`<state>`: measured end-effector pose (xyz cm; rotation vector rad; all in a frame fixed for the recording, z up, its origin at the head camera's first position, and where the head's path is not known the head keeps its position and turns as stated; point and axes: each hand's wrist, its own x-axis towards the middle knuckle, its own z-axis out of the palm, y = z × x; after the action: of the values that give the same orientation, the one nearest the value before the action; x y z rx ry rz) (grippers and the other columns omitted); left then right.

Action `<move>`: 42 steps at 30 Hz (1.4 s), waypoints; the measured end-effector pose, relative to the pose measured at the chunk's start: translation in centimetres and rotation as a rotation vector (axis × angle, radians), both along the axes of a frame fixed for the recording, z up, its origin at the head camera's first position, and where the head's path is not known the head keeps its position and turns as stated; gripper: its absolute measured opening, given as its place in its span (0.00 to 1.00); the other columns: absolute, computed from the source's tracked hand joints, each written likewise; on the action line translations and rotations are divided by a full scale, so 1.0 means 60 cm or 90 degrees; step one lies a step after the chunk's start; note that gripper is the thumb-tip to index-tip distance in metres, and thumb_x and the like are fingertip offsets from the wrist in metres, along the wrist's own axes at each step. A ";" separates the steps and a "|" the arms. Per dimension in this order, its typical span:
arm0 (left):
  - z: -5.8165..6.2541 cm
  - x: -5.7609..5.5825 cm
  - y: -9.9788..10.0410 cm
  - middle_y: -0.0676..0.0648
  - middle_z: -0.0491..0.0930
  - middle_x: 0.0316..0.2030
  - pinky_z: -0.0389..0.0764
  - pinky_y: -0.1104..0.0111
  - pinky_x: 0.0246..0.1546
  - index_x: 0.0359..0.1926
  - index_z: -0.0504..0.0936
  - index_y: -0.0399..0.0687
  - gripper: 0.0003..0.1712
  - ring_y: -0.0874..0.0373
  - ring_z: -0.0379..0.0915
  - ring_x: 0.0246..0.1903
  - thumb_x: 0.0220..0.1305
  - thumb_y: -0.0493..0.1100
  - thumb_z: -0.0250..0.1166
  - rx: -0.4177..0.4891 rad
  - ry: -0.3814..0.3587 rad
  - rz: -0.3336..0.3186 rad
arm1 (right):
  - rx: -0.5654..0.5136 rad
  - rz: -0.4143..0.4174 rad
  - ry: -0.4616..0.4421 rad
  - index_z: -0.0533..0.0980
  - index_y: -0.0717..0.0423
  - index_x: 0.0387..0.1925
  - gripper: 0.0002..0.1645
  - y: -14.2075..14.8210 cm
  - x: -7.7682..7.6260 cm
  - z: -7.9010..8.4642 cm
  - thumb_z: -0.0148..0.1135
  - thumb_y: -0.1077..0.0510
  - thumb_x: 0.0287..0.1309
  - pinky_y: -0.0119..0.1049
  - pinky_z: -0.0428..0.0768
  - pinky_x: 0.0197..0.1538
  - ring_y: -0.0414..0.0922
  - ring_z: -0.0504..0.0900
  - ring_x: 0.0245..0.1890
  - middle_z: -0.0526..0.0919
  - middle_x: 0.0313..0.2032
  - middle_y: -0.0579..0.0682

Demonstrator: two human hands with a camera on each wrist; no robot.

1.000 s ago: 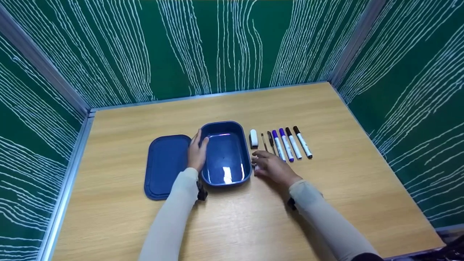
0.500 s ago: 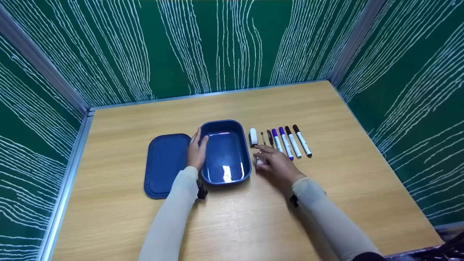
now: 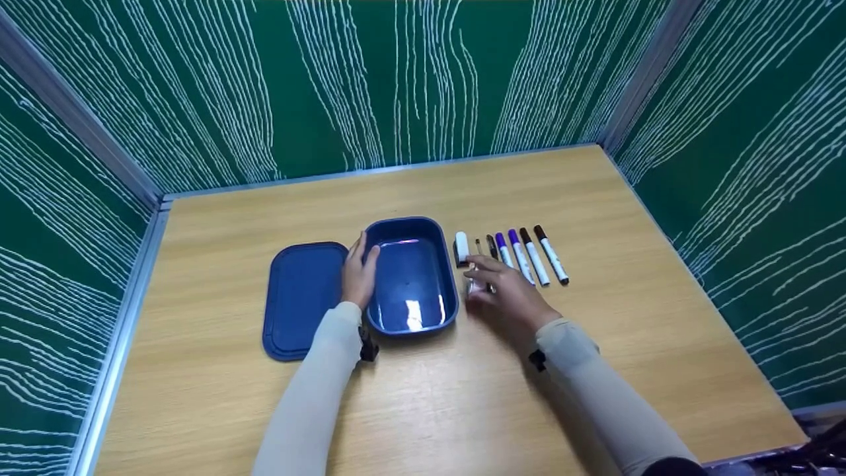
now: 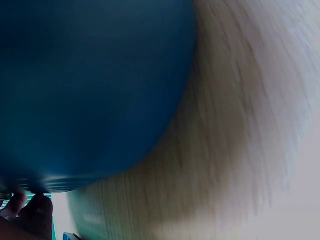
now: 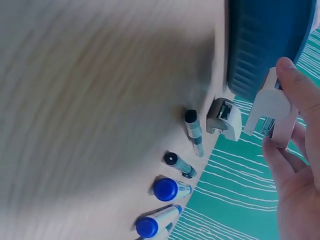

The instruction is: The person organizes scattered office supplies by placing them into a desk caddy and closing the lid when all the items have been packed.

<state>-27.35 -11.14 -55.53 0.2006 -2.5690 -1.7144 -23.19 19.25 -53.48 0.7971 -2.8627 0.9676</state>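
Note:
A blue plastic box [image 3: 410, 284] stands uncovered on the table. My left hand [image 3: 359, 277] holds its left wall, thumb over the rim and fingers along the outside; parts of the fingers [image 4: 36, 212] show low in the left wrist view. My right hand [image 3: 505, 287] pinches a small white tool with a metal part [image 5: 272, 107] between thumb and fingers, just right of the box. A white stapler-like item with a dark base [image 3: 461, 248] lies beyond that hand. The held tool's exact kind is unclear.
The blue lid [image 3: 304, 301] lies left of the box. Right of the stapler-like item is a row of thin pens [image 3: 491, 246], purple-capped markers [image 3: 521, 258] and black-capped markers [image 3: 552, 254]. Green walls with white lines [image 3: 423, 86] bound the table.
My right hand has shifted slightly up and right with the small white tool, covering more of the pens' lower ends. My left hand stays at the box.

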 end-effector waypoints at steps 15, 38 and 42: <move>-0.001 -0.001 -0.001 0.45 0.53 0.76 0.49 0.53 0.75 0.78 0.53 0.55 0.35 0.47 0.47 0.75 0.76 0.56 0.48 0.005 -0.012 0.001 | 0.004 0.007 0.084 0.73 0.44 0.65 0.31 -0.006 -0.002 0.014 0.67 0.50 0.61 0.50 0.67 0.69 0.52 0.65 0.71 0.69 0.69 0.51; -0.005 -0.004 0.002 0.43 0.54 0.76 0.49 0.53 0.75 0.77 0.55 0.52 0.33 0.47 0.47 0.75 0.77 0.54 0.49 0.015 -0.001 0.011 | 0.009 0.038 0.122 0.70 0.40 0.67 0.30 -0.058 0.003 0.026 0.63 0.48 0.64 0.48 0.67 0.70 0.50 0.63 0.72 0.65 0.72 0.44; -0.005 -0.003 0.000 0.43 0.54 0.76 0.49 0.53 0.75 0.77 0.55 0.52 0.34 0.48 0.47 0.75 0.77 0.55 0.48 0.014 -0.003 0.011 | 0.019 0.041 0.123 0.71 0.41 0.67 0.30 -0.074 0.004 0.028 0.63 0.48 0.64 0.47 0.67 0.69 0.47 0.62 0.72 0.67 0.71 0.45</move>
<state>-27.55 -11.13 -55.86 0.2267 -2.5448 -1.7384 -22.98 14.79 -51.81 0.9355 -2.7069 0.8061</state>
